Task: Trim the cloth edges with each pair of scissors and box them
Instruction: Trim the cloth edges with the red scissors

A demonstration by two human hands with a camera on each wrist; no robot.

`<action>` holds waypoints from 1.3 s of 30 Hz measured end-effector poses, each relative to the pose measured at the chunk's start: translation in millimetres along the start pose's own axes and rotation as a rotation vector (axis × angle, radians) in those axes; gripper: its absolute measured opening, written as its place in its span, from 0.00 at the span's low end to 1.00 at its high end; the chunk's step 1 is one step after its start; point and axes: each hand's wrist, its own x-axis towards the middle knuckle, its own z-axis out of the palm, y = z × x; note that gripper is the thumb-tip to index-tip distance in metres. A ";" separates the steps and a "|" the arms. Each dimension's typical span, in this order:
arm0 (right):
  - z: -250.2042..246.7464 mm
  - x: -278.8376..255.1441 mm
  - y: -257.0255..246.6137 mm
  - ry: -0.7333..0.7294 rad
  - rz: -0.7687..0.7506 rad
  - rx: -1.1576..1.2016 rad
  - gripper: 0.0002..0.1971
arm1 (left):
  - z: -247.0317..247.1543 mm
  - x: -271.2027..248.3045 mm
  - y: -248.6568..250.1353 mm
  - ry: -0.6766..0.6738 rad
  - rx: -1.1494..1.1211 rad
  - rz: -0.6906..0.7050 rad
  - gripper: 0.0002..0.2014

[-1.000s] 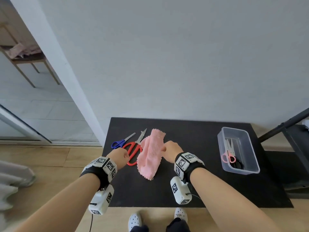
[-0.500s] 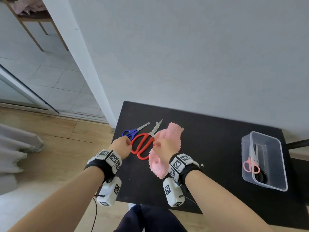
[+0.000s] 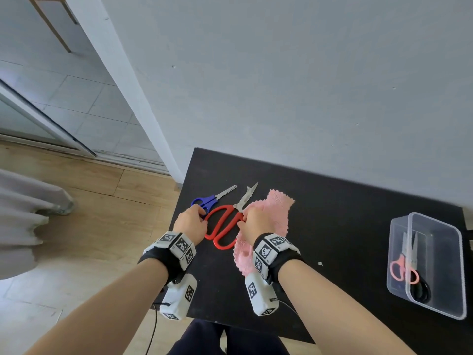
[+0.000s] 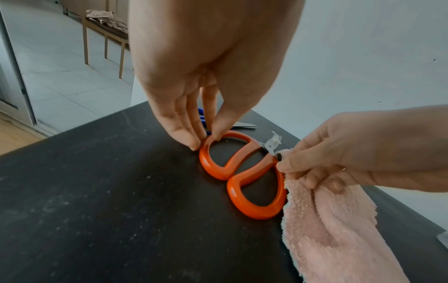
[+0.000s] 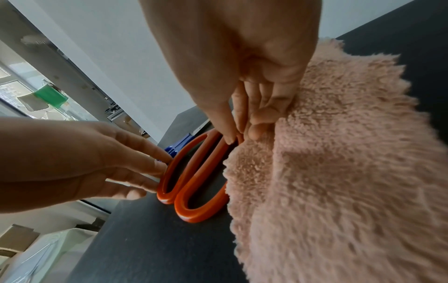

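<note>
soft even daylight, faint shadows, wide-angle edge distortion, slight blur

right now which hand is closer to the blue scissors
Left. The left hand is right beside the handles of the blue scissors; the right hand is farther off, across the red scissors, holding the cloth.

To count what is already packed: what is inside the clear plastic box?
Inside the clear box, pink-handled scissors lie on a black-handled pair. The black pair is partly covered; its blades cannot be clearly seen.
</note>
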 end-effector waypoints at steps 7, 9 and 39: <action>3.2 1.3 3.0 0.066 0.038 0.039 0.02 | 3.2 -3.7 6.7 -0.073 -0.009 -0.018 0.10; -5.8 -4.6 2.2 0.019 0.036 0.119 0.04 | 3.6 -4.4 5.9 -0.105 -0.009 -0.009 0.07; -68.4 -88.1 -6.8 -0.167 -0.157 0.917 0.06 | -81.4 -63.7 9.3 -0.298 -0.529 0.209 0.12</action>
